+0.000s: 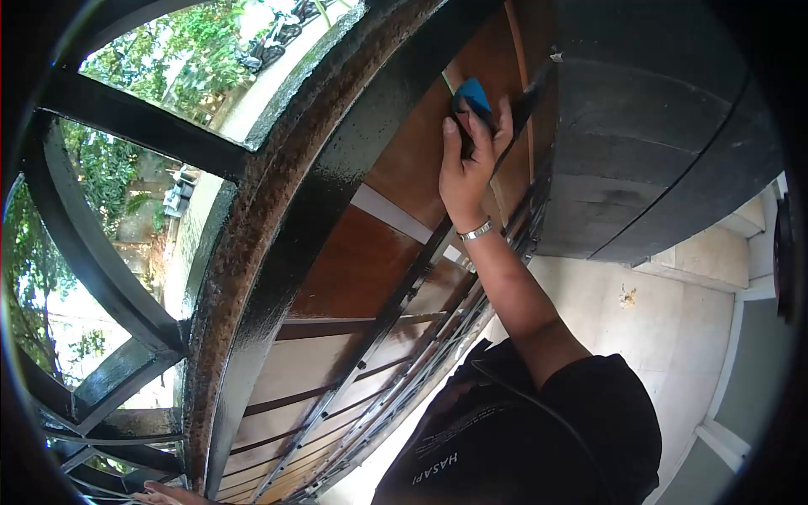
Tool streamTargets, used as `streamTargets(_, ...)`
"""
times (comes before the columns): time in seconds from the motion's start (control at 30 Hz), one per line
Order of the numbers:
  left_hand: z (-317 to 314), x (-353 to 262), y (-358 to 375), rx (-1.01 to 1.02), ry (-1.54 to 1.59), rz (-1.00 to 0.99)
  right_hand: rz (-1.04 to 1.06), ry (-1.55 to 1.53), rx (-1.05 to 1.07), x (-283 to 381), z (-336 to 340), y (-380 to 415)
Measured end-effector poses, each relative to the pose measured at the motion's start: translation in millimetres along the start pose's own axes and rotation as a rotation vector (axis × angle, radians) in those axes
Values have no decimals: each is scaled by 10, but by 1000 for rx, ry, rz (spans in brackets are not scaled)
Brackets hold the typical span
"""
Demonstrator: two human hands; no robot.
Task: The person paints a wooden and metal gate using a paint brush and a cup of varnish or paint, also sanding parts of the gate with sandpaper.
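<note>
My right hand [473, 164], with a metal bracelet at its wrist, reaches up to a brown wooden panel [421, 147]. Its fingers are closed on a small blue piece with a dark side [473, 95], which lies against the panel; what it is made of does not show. Dark metal bars [421, 273] run across the panels below this hand. At the lower left edge, my left hand [172, 494] shows only in part, fingers stretched out beside the foot of the black metal frame [252, 353].
A rusty strip [261, 181] follows the frame's curved edge. Black curved grille bars [109, 244] stand at left, with plants [181, 63] beyond. A large dark panel [631, 126] is at upper right, above a pale tiled floor [623, 328] and a step [707, 257].
</note>
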State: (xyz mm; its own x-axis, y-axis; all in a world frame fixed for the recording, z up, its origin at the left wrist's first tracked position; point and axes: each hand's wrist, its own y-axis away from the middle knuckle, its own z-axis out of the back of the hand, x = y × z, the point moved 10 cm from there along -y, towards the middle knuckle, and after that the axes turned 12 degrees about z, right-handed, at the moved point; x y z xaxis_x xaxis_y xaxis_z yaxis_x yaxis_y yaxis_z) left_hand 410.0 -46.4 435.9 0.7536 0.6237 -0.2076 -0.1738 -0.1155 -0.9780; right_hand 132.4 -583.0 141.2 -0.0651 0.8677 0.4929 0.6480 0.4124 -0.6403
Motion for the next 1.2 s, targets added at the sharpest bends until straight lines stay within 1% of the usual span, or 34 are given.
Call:
streamTargets(0.03,-9,26,-6,4,-3,8,-3,2,1,-15,40,2)
streamTargets(0.1,-5,88,-29,11,-14,25,241,436,133,186,56,-18)
streamTargets(0.13,-1,121,-32,10,-19,38,242,433,136,173,54,27)
streamTargets(0.2,-16,176,-26,8,-26,63,391,-11,225,332,-66,176)
streamTargets(0.23,-16,207,-17,8,-32,76,391,-15,229,356,-80,197)
streamTargets(0.3,-9,266,15,12,-48,101,273,-72,380,426,-292,189)
streamTargets(0.33,7,289,30,12,-57,112,84,-70,371,395,-323,123)
streamTargets(0.37,14,304,44,8,-63,123,84,-76,372,363,-344,88)
streamTargets(0.43,-4,310,49,4,-68,137,380,208,485,482,-450,57)
streamTargets(0.47,-31,316,71,2,-68,146,382,207,481,541,-504,28)
streamTargets(0.53,-54,316,93,11,-79,156,235,300,474,629,-551,44)
streamTargets(0.57,-46,313,68,15,-87,155,223,299,473,646,-484,171)
streamTargets(0.63,-52,314,14,7,-86,162,379,198,641,755,-569,489)
streamTargets(0.67,-34,333,31,-3,-88,176,329,220,649,588,-535,357)
streamTargets(0.7,-40,349,60,-6,-88,189,334,218,648,561,-615,238)
streamTargets(0.77,-83,356,53,5,-87,198,163,200,446,456,-555,-13)
streamTargets(0.83,-95,364,35,12,-92,210,181,159,462,554,-423,238)
streamTargets(0.87,-108,369,16,11,-90,217,243,161,619,592,-378,588)
streamTargets(0.9,-125,385,14,5,-85,228,311,160,774,650,-424,734)
streamTargets(0.93,-102,412,65,-6,-88,249,242,152,807,533,-393,649)
streamTargets(0.97,-78,428,73,-3,-97,257,237,149,810,540,-511,529)
streamTargets(1.03,-52,440,25,14,-114,255,-327,194,629,104,-606,332)
streamTargets(1.07,-26,439,-12,18,-123,254,-159,258,698,388,-701,187)
streamTargets(1.1,-21,439,-68,23,-128,252,-171,258,694,441,-613,297)
streamTargets(1.17,-58,467,-71,11,-118,279,341,139,831,840,-595,558)
streamTargets(1.2,-83,495,-29,5,-111,300,384,182,843,736,-511,544)
